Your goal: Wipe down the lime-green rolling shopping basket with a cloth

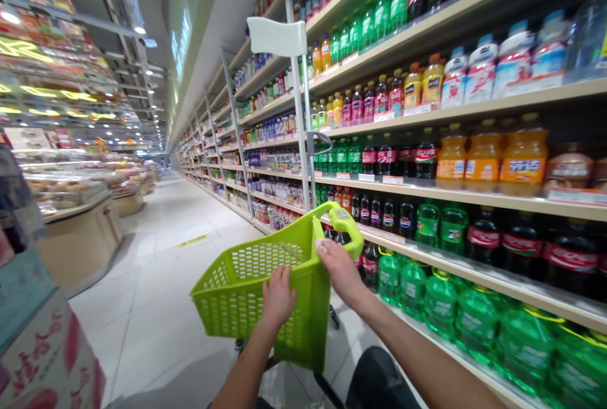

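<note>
A lime-green plastic shopping cart (310, 317) with perforated walls stands in front of me, turned at an angle to the aisle. Its long side rim is under my left hand (279, 295), whose fingers curl over the edge. My right hand (339, 270) grips the upper rear corner, just below the looped handle (349, 232). The part of the basket's inside that shows is bare wall; its bottom is hidden. Below the basket, a wheel (334, 317) shows in part.
Along the right run tall shelves (474, 191) of bottled drinks, with large green bottles (478, 320) on the lowest level. A white sign (277, 36) hangs from a shelf post. Display counters (78, 238) and a printed box (47, 339) stand left of the tiled aisle (161, 270).
</note>
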`<state>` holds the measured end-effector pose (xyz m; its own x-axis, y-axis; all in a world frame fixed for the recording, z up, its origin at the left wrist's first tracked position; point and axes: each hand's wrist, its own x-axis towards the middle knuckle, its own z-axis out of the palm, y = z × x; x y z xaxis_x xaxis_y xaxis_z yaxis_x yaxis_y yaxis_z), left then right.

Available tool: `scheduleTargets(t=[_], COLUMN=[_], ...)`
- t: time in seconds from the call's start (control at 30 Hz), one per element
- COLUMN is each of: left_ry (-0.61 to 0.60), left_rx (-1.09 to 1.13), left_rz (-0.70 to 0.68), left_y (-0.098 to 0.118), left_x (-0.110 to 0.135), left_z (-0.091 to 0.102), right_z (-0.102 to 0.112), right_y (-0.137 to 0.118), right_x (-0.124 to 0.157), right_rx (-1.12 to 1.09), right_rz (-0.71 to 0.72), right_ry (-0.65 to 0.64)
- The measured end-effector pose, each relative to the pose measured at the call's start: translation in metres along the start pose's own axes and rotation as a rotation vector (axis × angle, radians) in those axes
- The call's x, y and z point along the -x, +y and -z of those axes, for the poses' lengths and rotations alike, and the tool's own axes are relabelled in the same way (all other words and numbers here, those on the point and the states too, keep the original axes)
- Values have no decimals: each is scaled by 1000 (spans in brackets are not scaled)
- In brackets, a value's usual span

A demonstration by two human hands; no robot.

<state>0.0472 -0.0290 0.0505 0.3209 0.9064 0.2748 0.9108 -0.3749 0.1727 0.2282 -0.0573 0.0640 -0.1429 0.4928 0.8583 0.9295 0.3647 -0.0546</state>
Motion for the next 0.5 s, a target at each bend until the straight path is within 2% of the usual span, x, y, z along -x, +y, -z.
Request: scheduleTargets(t=[0.1, 0.17, 0.23, 0.3, 0.37, 0.43, 0.5], left_ry=[-71, -67, -57, -54, -62, -69, -69], left_rx=[-28, -49, -65, -82, -93, -96, -95], left_rz=[44, 25, 24, 8, -18, -39, -47], left_y=[-11, -12, -7, -2, 1, 2, 3], left_x=[-1, 1, 3, 5, 6, 8, 9], left_z=[-10, -17, -22, -24, -23, -22, -21], right_z=[19, 16, 0, -19, -26, -17, 4], right_y=[38, 41, 25, 2, -9, 0, 24], right_x=[-4, -3, 2, 9, 14, 17, 21], right_rx=[62, 79, 45, -24, -79, -92, -64], right_rz=[-168, -211, -150, -20, 92, 114, 33], right_ry=[91, 87, 37, -33, -81, -58, 51])
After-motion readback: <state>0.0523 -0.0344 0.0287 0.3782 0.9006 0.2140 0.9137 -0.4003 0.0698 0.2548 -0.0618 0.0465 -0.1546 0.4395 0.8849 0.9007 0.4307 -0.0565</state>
